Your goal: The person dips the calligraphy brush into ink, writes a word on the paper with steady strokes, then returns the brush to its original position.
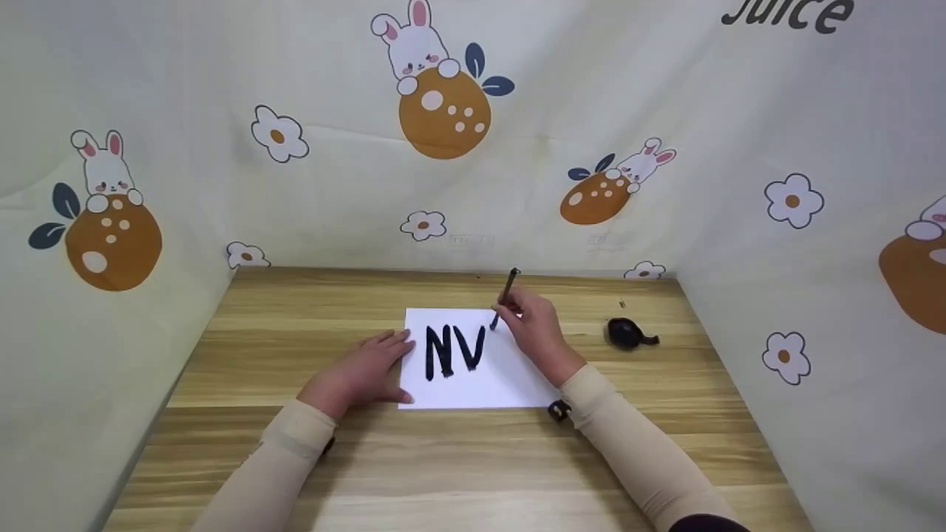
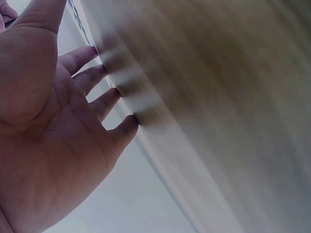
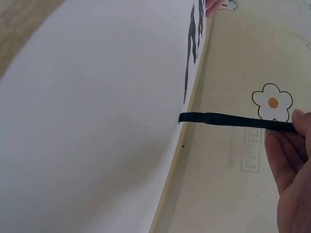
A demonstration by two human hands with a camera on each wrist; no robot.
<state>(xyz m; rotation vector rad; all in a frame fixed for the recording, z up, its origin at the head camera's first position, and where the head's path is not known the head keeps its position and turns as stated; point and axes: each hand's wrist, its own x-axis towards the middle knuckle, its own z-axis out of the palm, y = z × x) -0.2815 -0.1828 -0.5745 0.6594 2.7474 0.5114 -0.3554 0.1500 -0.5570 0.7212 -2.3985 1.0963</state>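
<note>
A white sheet of paper lies on the wooden table, with the thick black letters N and V painted on it. My right hand pinches a slim dark ink brush between thumb and fingers, tilted. Its black tip is at the paper, just right of the V. The right wrist view shows the brush reaching from the fingers to the sheet. My left hand is spread at the sheet's left edge, fingertips and thumb resting on it. In the left wrist view its palm and separated fingers show.
A small black pot with a short handle or spout stands on the table to the right of the paper. A tiny dark speck lies behind it. Printed cloth walls enclose the table at the back and sides.
</note>
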